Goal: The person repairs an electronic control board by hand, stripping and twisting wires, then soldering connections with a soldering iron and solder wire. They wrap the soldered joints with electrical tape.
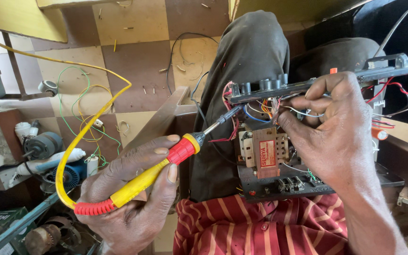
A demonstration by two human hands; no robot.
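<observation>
I judge this mid-soldering: my left hand (133,198) grips the yellow soldering iron (154,172), tip at the wiring (260,106), while my right hand (331,132) clasps the open chassis (279,184) (propped on my lap). Next calls for steady tip contact.

Yellow-and-red soldering iron (152,172), red-striped shirt (260,226), brown-and-tan checked floor (138,61).
</observation>
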